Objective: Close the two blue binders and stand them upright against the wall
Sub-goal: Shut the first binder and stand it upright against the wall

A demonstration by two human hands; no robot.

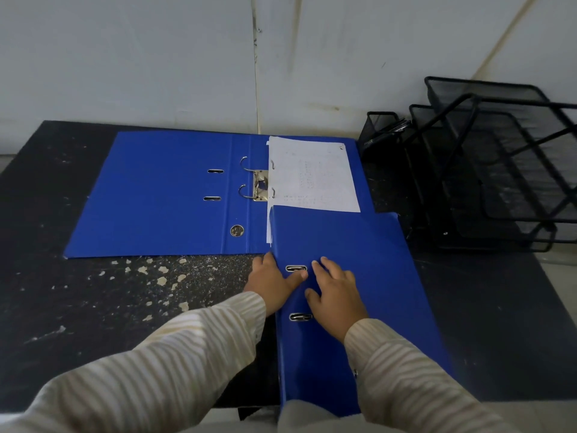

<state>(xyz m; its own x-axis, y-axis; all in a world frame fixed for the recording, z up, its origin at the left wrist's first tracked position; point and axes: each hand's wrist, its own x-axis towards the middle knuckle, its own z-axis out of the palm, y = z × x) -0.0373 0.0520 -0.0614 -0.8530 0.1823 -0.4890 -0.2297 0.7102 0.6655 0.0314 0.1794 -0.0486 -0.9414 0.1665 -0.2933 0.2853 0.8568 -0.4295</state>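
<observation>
Blue binders, two of them, lie on a dark speckled table below a pale wall. The far binder is spread open flat beside the wall, its metal rings bare and a printed sheet on its right half. The near binder lies with its cover down, its far corner overlapping the open one. The left hand lies along its spine edge, fingers fairly straight, thumb laid on the cover. The right hand presses flat on the cover, fingers spread, gripping nothing. Black mesh trays stand to the right. By the look of it, one binder is shut but still flat; the other is yet to be closed, and neither stands upright
</observation>
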